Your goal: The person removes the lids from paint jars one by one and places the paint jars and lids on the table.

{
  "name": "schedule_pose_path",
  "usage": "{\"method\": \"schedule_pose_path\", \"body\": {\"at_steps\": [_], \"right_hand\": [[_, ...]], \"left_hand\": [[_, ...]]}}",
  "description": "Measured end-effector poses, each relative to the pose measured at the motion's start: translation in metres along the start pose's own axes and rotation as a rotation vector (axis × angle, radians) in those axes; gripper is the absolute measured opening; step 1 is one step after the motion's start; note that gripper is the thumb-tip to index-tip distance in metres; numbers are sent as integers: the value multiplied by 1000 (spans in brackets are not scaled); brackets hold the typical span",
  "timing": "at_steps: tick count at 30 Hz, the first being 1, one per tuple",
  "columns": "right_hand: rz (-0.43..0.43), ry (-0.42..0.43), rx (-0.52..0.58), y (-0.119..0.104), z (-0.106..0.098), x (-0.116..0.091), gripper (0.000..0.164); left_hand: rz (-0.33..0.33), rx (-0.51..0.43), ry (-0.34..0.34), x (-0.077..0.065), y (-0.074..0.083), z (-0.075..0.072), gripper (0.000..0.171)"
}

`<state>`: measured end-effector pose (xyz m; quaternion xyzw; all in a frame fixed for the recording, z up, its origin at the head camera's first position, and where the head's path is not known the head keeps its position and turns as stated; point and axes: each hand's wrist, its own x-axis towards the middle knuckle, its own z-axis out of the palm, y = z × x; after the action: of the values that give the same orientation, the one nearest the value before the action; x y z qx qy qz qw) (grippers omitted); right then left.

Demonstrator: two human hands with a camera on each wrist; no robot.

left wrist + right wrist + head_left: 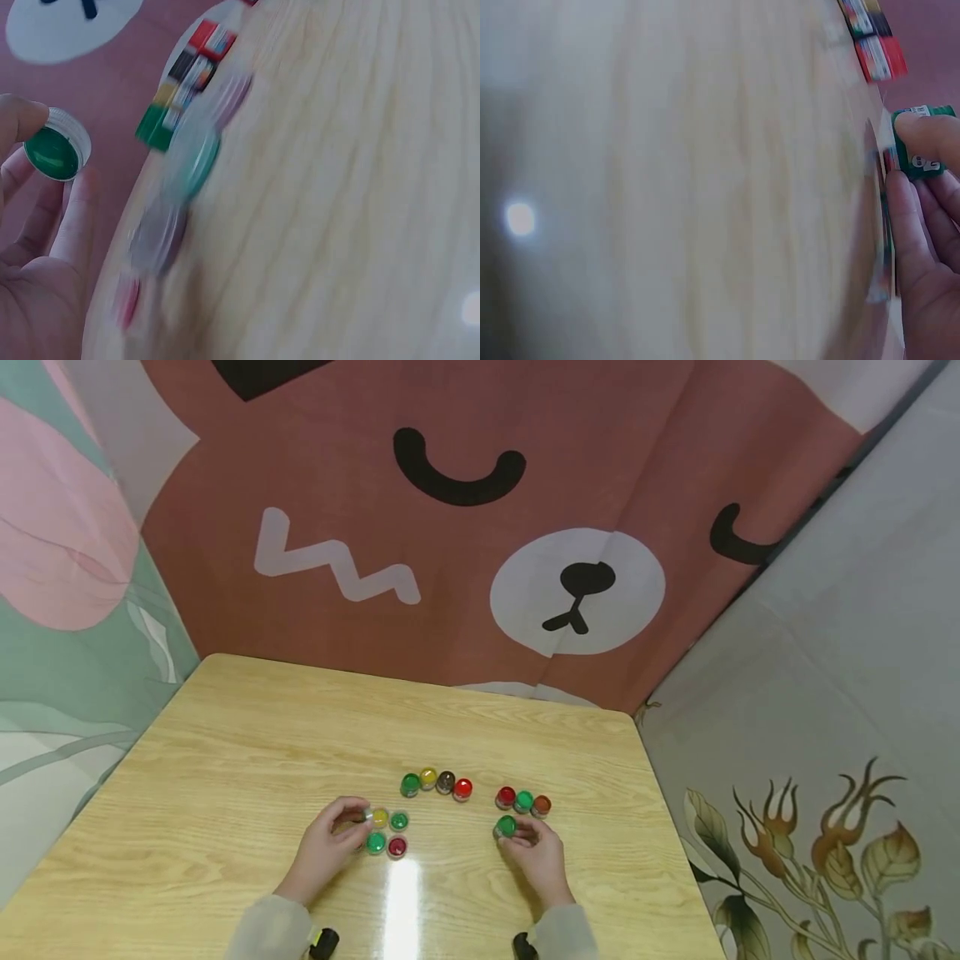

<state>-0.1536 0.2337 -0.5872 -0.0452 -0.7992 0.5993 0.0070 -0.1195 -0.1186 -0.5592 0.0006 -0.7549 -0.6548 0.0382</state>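
My left hand [330, 835] pinches a white ridged lid [75, 139], its inside coated in green paint, between thumb and fingers. Beside that hand, several round lids lie close together, among them a yellow one [380, 817] and a dark red one [397, 847]. In the left wrist view these lids are blurred. My right hand [538, 856] grips a small green paint pot [506, 827] by its sides, thumb across its printed label [924, 162] in the right wrist view. Just beyond it stand a red pot [506, 797], a green pot [523, 802] and an orange-brown pot [542, 806].
Toward the table's middle, a green pot [410, 785], a yellow pot [428, 777], a dark pot [446, 782] and a bright red pot [462, 789] form a curved row. The wooden table [285, 718] meets a printed cloth [337, 635] at its back edge.
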Motion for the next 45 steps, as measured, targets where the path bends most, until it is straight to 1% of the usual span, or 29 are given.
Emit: {"method": "schedule_pose_path", "body": {"at_steps": [2,6,10,13,16,19,23,29,32,35,39,41,45], "right_hand": [[9,20,-12,2,-7,1,42],[30,60,-15,4,-20,2,43],[46,93,-28,7,-32,3,42],[52,115,-27,11,-39,5,41],[57,139,-42,15,-48,8,40],[82,166,-76,18,-55,10,40],[115,192,-106,18,-61,13,40],[113,215,-147,16,-68,19,39],[112,224,-162,15,-70,24,37],[108,227,-179,14,-69,28,36],[102,223,-194,13,-68,31,36],[105,223,-193,12,-67,32,37],[115,227,-190,13,-67,33,37]], "left_hand": [[-2,-12,19,-4,-3,-8,31],[19,-12,39,-9,-10,-24,33],[29,28,63,-11,-16,-37,35],[5,85,80,-13,-17,-44,36],[-24,125,82,-13,-18,-49,35],[-42,148,75,-14,-18,-50,33],[-49,166,71,-16,-19,-49,31],[-37,182,63,-19,-20,-48,30],[-28,194,56,-20,-18,-47,30],[-34,212,58,-20,-17,-47,31],[-43,253,51,-21,-15,-47,31],[-37,275,47,-21,-14,-47,32],[-20,349,35,-22,-11,-47,32]]}}
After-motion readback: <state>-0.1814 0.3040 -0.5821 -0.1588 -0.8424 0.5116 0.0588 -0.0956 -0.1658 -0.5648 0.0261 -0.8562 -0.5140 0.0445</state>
